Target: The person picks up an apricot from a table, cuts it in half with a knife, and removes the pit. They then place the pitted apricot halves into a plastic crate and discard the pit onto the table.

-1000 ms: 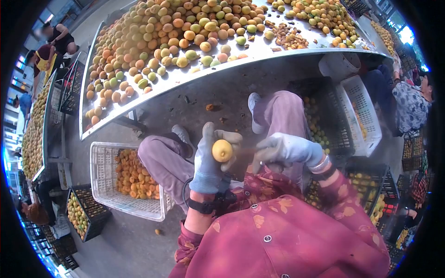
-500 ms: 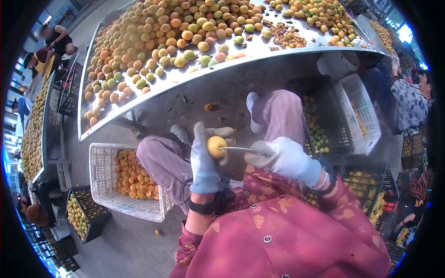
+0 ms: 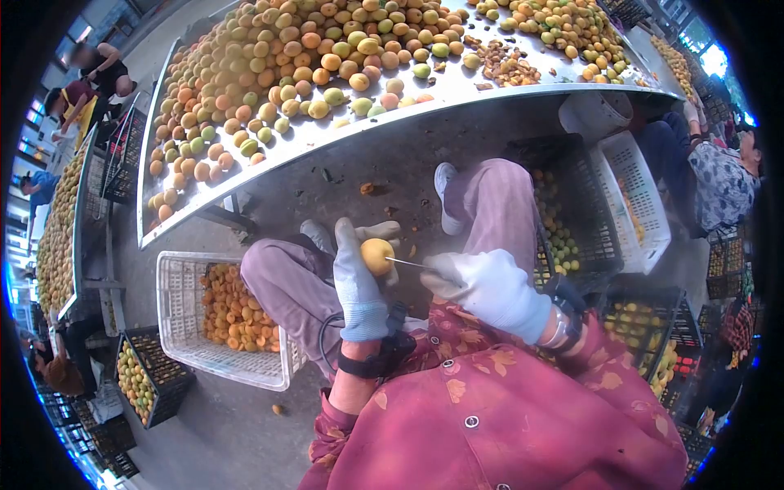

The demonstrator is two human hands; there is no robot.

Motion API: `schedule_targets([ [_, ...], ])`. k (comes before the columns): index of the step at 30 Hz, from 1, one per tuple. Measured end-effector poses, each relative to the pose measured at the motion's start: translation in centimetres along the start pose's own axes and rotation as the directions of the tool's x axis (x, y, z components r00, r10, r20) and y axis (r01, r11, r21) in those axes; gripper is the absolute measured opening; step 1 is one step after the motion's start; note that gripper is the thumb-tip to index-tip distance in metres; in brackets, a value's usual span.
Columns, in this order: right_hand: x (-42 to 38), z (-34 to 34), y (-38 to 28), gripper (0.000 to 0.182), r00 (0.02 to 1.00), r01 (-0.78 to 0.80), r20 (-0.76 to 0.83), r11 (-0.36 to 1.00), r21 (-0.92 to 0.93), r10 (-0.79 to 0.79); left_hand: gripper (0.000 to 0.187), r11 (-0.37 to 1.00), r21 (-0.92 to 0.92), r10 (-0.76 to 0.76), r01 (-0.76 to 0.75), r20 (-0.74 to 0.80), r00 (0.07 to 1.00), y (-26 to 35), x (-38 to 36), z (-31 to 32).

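Matt knitted gloves cover the left hand and right hand. The blade is smooth metal; the fruit has smooth skin. The table is glossy sheet metal, the white basket plastic, the shirt faintly shiny cloth, the floor matt concrete.

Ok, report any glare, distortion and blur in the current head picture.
Head view: glare whitens bare patches of the silver metal tabletop; head view: fisheye distortion bows its near edge, inside a dark circular border; head view: the white-gloved right hand looks slightly soft, while the round yellow fruit has a readable outline.
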State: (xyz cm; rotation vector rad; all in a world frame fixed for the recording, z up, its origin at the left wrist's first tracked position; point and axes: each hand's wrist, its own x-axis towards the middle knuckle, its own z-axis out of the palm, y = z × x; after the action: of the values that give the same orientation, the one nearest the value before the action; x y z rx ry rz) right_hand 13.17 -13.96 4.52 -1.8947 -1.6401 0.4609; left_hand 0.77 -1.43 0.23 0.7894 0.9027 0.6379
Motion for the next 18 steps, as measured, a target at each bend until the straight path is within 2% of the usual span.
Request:
schedule_targets([
  [1,0.0,0.5,0.0,0.025,1.000,0.001,-0.001,1.000,-0.001,-0.001,0.062,1.000,0.000,0.001,-0.001,0.001,1.000,-0.3,0.2,0.1],
  [3,-0.1,1.8,0.2,0.020,0.983,0.040,-0.179,0.997,-0.068,-0.051,0.061,0.998,-0.061,-0.025,0.015,-0.170,0.985,-1.0,0.7,0.3],
  [4,-0.1,2.3,0.4,0.020,0.982,0.039,-0.179,0.997,-0.069,-0.051,0.061,0.998,-0.061,-0.025,0.015,-0.169,0.985,-1.2,0.8,0.2],
  [6,0.0,3.4,0.8,0.025,0.958,0.021,-0.283,0.993,-0.115,-0.053,0.059,0.984,-0.176,-0.030,0.014,-0.090,0.996,-1.3,0.8,-0.2],
  [7,0.2,3.8,1.5,0.025,0.958,0.029,-0.279,0.993,-0.111,-0.059,0.059,0.984,-0.177,-0.026,0.008,-0.098,0.995,-1.2,0.7,-0.4],
  [9,0.5,3.8,2.7,0.032,0.913,-0.063,-0.407,0.997,-0.048,0.039,0.059,0.961,-0.277,-0.045,-0.006,-0.178,0.983,-1.0,0.6,-0.5],
  [10,0.2,3.7,2.7,0.031,0.921,-0.121,-0.362,0.989,0.091,0.146,0.059,0.950,-0.312,-0.087,0.029,-0.172,0.981,-1.1,0.8,-0.9],
  [11,0.0,3.7,2.4,0.031,0.920,-0.126,-0.361,0.988,0.093,0.152,0.059,0.951,-0.308,-0.091,0.034,-0.172,0.981,-1.2,0.8,-1.1],
  [13,0.0,3.4,1.6,0.030,0.963,-0.035,-0.244,0.953,0.300,0.112,0.060,0.932,-0.356,-0.101,0.063,-0.090,0.991,-1.3,0.9,-1.1],
  [14,0.1,2.4,0.6,0.026,0.975,-0.062,-0.197,0.976,0.209,0.104,0.060,0.931,-0.359,-0.102,0.064,-0.087,0.991,-1.5,1.0,-1.0],
  [15,0.2,1.9,0.1,0.026,0.975,-0.061,-0.196,0.976,0.207,0.102,0.062,0.930,-0.361,-0.100,0.069,-0.066,0.993,-1.7,1.0,-1.2],
  [17,0.6,1.3,-0.5,0.024,0.923,-0.382,0.110,0.852,0.359,0.368,0.064,0.929,-0.365,-0.089,0.064,-0.053,0.995,-1.5,1.0,-1.5],
  [18,0.7,0.9,-1.0,0.024,0.893,-0.448,0.146,0.811,0.376,0.425,0.065,0.912,-0.398,-0.089,0.099,0.044,0.995,-1.1,0.9,-1.7],
])
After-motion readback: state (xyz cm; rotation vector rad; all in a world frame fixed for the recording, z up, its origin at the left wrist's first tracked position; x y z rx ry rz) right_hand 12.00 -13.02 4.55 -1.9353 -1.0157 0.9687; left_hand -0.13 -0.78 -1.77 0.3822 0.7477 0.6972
